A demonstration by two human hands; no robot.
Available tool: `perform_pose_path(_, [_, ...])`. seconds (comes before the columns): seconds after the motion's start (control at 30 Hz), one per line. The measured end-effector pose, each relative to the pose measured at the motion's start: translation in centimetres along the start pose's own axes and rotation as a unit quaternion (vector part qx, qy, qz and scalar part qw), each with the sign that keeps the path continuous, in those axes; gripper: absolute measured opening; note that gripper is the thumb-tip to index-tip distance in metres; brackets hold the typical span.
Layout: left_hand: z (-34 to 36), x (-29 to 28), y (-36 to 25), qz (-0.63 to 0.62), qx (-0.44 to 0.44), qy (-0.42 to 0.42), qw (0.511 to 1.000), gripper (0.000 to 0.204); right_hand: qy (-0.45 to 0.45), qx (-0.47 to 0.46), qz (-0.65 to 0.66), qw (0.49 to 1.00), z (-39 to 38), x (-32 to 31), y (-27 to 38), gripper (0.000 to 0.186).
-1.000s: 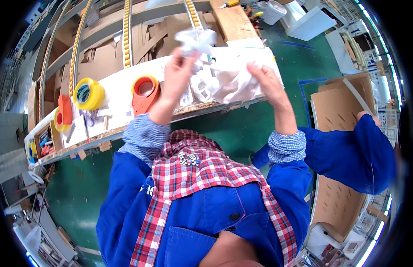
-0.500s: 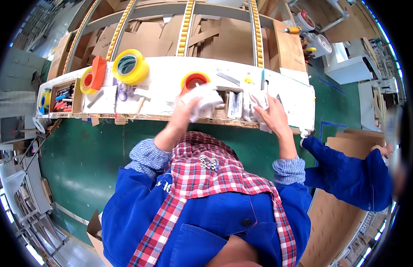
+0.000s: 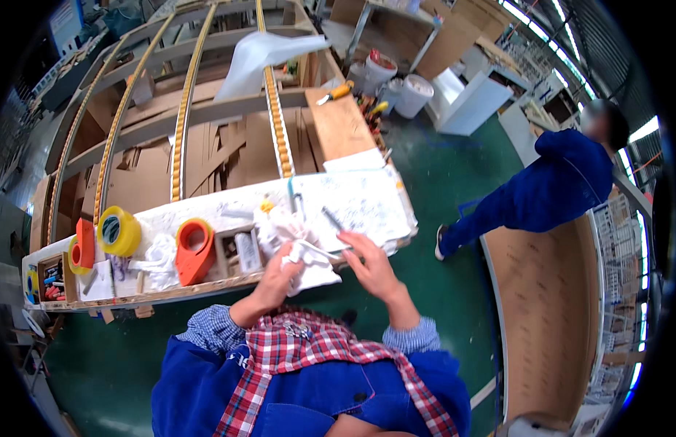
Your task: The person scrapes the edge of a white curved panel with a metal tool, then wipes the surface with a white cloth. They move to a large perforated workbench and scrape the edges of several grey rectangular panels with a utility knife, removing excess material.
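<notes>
Left hand (image 3: 274,280), just right of the tray (image 3: 219,255), was closed on a crumpled cloth (image 3: 312,266), its fingertips partly lost among the folds. The cloth lay beside that tray, its lower end over the bench edge. Further right of the tray, the right hand (image 3: 373,268) was open, fingers spread; I couldn't tell whether it touched the cloth. Past its fingertips was a thin dark tool (image 3: 331,218), too small to make out, on marked paper (image 3: 367,200).
</notes>
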State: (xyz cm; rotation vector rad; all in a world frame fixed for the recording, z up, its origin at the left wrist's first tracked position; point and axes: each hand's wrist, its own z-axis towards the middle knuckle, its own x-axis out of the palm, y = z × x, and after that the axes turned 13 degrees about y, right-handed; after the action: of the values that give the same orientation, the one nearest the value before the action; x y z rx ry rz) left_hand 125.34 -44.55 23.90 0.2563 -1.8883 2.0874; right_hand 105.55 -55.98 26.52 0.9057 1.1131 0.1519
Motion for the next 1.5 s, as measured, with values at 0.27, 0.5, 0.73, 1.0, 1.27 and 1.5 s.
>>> perform_pose_path(0.27, [12.3, 18.4, 8.6, 0.013, -0.031, 0.139, 0.990, 0.021, -0.137, 0.171, 0.254, 0.942, -14.6, -8.8, -8.5, 0.022])
perform_pose_path(0.5, [20.3, 30.1, 11.3, 0.161, -0.045, 0.150, 0.974, 0.027, -0.184, 0.183, 0.456, 0.851, -21.7, -14.5, -14.9, 0.028])
perform_pose_path(0.73, [29.5, 33.5, 14.9, 0.373, 0.103, 0.151, 0.910, 0.033, -0.185, 0.206, 0.412, 0.868, -22.3, -18.8, -24.1, 0.012])
perform_pose_path(1.0, [45.3, 39.3, 19.4, 0.222, -0.051, 0.297, 0.927, 0.020, -0.196, 0.197, 0.505, 0.817, -21.7, -30.7, -35.1, 0.016])
perform_pose_path(1.27, [59.5, 37.0, 18.3, 0.180, -0.032, 0.226, 0.957, 0.031, -0.191, 0.225, 0.592, 0.750, -12.4, -43.6, -41.8, 0.030])
perform_pose_path(1.5, [67.6, 33.2, 19.5, 0.294, 0.058, 0.134, 0.945, 0.043, -0.113, 0.165, 0.456, 0.867, -1.3, -41.1, -54.6, 0.015])
